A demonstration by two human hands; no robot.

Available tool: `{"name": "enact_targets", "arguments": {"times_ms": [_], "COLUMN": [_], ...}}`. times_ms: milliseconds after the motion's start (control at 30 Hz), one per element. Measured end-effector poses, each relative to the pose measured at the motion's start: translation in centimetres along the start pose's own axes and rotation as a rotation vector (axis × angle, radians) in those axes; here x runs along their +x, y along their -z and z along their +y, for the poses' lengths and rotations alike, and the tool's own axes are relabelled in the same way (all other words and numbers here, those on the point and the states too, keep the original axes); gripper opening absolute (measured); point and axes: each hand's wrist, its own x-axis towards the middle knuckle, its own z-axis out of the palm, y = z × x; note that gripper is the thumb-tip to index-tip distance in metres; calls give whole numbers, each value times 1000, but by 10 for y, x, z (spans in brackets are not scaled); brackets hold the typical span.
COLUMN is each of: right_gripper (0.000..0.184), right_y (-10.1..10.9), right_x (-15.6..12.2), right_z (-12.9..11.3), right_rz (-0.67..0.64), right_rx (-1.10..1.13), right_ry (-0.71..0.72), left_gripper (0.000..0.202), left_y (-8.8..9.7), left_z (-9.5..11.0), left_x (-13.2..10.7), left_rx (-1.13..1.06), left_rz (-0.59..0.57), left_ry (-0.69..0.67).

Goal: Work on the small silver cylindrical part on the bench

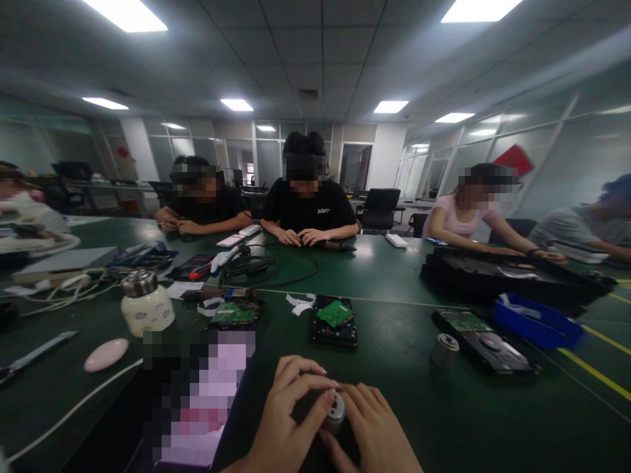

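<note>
A small silver cylinder sits low in the middle of the view, just above the near edge of the green table, caught between the person's two hands. The left hand closes on it from the left. Its forefinger arches over the top and its thumb presses the near side, so those fingers are pinched narrow around the metal. The right hand meets it from the right with its fingers laid close together against the cylinder's far and right side, holding it there. The right thumb is hidden, and the lower part of the cylinder is lost in shadow between the palms. Just left of the hands lies a blurred screen. Farther out on the table, ahead of the hands, is an opened hard drive with a green circuit board on it. A second drive lies to its left. To the right, a short metal cap stands beside a third drive, with a blue tray beyond them. On the left are a white jar with a metal lid and a pink oval pad. Across the table, other people sit bent over their own work near a loop of black cable.
</note>
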Motion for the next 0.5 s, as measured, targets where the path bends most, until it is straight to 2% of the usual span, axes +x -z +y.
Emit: {"name": "enact_targets", "arguments": {"times_ms": [100, 167, 233, 367, 500], "right_gripper": [36, 36, 37, 38, 40], "right_y": [-4, -7, -7, -4, 0], "right_x": [-1, -1, -2, -1, 0], "right_z": [4, 7, 7, 5, 0], "right_rz": [36, 57, 60, 34, -20], "right_rx": [-16, -23, -26, -20, -22], "right_ry": [17, 17, 9, -3, -39], "left_gripper": [21, 18, 16, 17, 16], "left_y": [2, 3, 4, 2, 1], "left_z": [-10, -18, -23, -25, -24], "left_x": [3, 4, 5, 3, 3], "left_rx": [170, 328, 430, 475, 391], "left_rz": [91, 56, -8, 3, 108], "left_ry": [121, 232, 278, 267, 199]}}
